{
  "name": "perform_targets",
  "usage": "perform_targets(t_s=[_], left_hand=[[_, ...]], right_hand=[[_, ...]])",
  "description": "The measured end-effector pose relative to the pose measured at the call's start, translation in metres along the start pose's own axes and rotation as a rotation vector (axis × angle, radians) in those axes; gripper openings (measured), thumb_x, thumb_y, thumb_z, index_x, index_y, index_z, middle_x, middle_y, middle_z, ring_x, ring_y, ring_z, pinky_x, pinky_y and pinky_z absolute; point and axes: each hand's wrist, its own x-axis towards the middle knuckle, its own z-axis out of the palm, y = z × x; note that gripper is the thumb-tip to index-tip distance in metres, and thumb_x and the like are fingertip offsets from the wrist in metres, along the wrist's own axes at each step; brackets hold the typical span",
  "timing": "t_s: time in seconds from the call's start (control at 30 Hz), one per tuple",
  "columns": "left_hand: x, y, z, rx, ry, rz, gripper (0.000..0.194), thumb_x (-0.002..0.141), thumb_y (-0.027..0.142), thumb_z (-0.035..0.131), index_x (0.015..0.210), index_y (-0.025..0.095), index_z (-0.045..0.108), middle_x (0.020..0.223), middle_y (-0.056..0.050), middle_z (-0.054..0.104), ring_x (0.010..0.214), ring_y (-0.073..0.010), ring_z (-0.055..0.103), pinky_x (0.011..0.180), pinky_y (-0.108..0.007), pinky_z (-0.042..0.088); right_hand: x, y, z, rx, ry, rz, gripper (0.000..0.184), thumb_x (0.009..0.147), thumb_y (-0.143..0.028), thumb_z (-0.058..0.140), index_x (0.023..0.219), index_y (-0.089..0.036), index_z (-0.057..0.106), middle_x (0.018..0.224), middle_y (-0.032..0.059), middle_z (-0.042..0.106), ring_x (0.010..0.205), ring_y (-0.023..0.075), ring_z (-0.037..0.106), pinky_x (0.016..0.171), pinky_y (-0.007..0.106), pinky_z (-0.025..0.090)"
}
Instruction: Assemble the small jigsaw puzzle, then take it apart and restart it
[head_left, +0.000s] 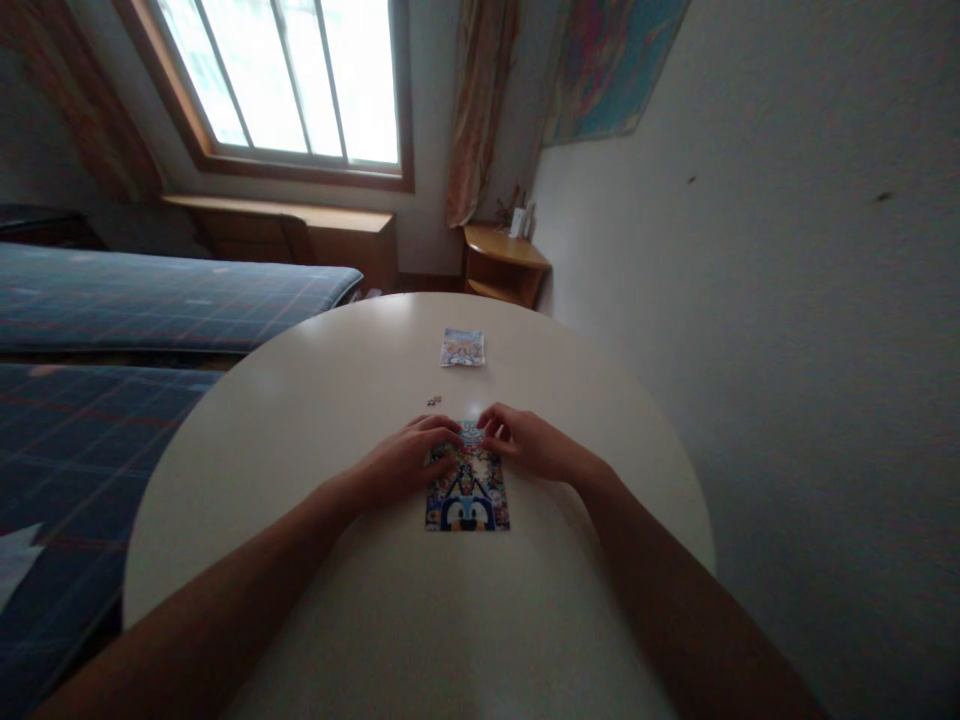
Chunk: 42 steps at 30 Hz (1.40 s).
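In front of me on the table lies a jigsaw puzzle (468, 505) with a blue cartoon dog's face at its near edge and a crowded, colourful pattern above. A pale patch shows near its middle right. My left hand (411, 455) rests over the puzzle's left side, fingers spread and lying on its upper part. At the upper right edge is my right hand (523, 440), its fingers curled with thumb and fingertips close together. Whatever may be between those fingertips is too small to make out. A few loose puzzle pieces (434, 401) lie just beyond my left hand.
A small printed picture sheet (463, 347) lies farther back on the round white table (300, 400). Beds with blue plaid covers (172, 295) stand at the left. A wall (787, 350) rises at the right, and a wooden corner shelf (506, 245) stands behind the table.
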Motion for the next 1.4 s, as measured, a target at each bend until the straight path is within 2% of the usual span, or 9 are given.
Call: perform_targets(t_s=[0.17, 0.3, 0.63, 1.1, 1.27, 1.4], left_hand=[[0.000, -0.002, 0.001, 0.006, -0.002, -0.001, 0.024, 0.089, 0.028, 0.058, 0.112, 0.026, 0.066, 0.130, -0.006, 0.058, 0.122, -0.0245, 0.052, 0.108, -0.044, 0.040], [0.000, -0.002, 0.001, 0.000, 0.004, 0.013, 0.023, 0.090, 0.029, 0.058, 0.112, 0.025, 0.066, 0.130, -0.006, 0.058, 0.122, -0.0246, 0.052, 0.108, -0.043, 0.040], [-0.001, -0.001, 0.000, 0.000, 0.007, 0.001, 0.023, 0.090, 0.028, 0.058, 0.111, 0.024, 0.065, 0.130, -0.006, 0.058, 0.122, -0.0237, 0.051, 0.108, -0.043, 0.040], [-0.001, -0.002, 0.000, 0.002, 0.008, 0.004, 0.024, 0.089, 0.028, 0.058, 0.112, 0.024, 0.065, 0.130, -0.006, 0.058, 0.122, -0.0233, 0.052, 0.108, -0.041, 0.040], [-0.001, 0.000, 0.000, 0.003, 0.006, -0.004, 0.023, 0.090, 0.029, 0.057, 0.112, 0.024, 0.065, 0.130, -0.006, 0.058, 0.122, -0.0233, 0.052, 0.108, -0.042, 0.040], [-0.001, 0.000, 0.001, -0.001, 0.012, 0.004, 0.023, 0.090, 0.027, 0.058, 0.111, 0.024, 0.065, 0.129, -0.006, 0.058, 0.122, -0.0233, 0.052, 0.108, -0.042, 0.041]], right_hand=[[-0.003, -0.002, -0.007, -0.074, -0.023, 0.020, 0.015, 0.086, -0.022, 0.062, 0.100, -0.016, 0.064, 0.079, 0.0031, 0.067, 0.067, 0.0125, 0.058, 0.063, 0.024, 0.043], [-0.006, -0.003, -0.012, -0.076, -0.085, 0.000, 0.018, 0.083, -0.030, 0.066, 0.095, -0.017, 0.069, 0.080, 0.0029, 0.067, 0.067, 0.0126, 0.058, 0.063, 0.024, 0.042], [-0.007, -0.012, -0.012, -0.104, -0.157, 0.013, 0.017, 0.080, -0.032, 0.070, 0.086, -0.017, 0.071, 0.073, 0.0011, 0.065, 0.062, 0.0114, 0.054, 0.058, 0.023, 0.038], [-0.005, -0.015, -0.004, -0.220, -0.091, -0.009, 0.018, 0.084, -0.031, 0.064, 0.077, -0.015, 0.066, 0.070, 0.0018, 0.065, 0.059, 0.0102, 0.051, 0.055, 0.023, 0.032], [-0.007, -0.017, -0.007, -0.202, -0.129, -0.021, 0.018, 0.080, -0.034, 0.069, 0.085, -0.017, 0.068, 0.073, 0.0012, 0.066, 0.061, 0.0107, 0.053, 0.056, 0.022, 0.033], [-0.007, -0.016, -0.005, -0.222, -0.114, -0.035, 0.018, 0.079, -0.035, 0.069, 0.083, -0.017, 0.068, 0.073, 0.0012, 0.066, 0.061, 0.0108, 0.052, 0.056, 0.023, 0.032]])
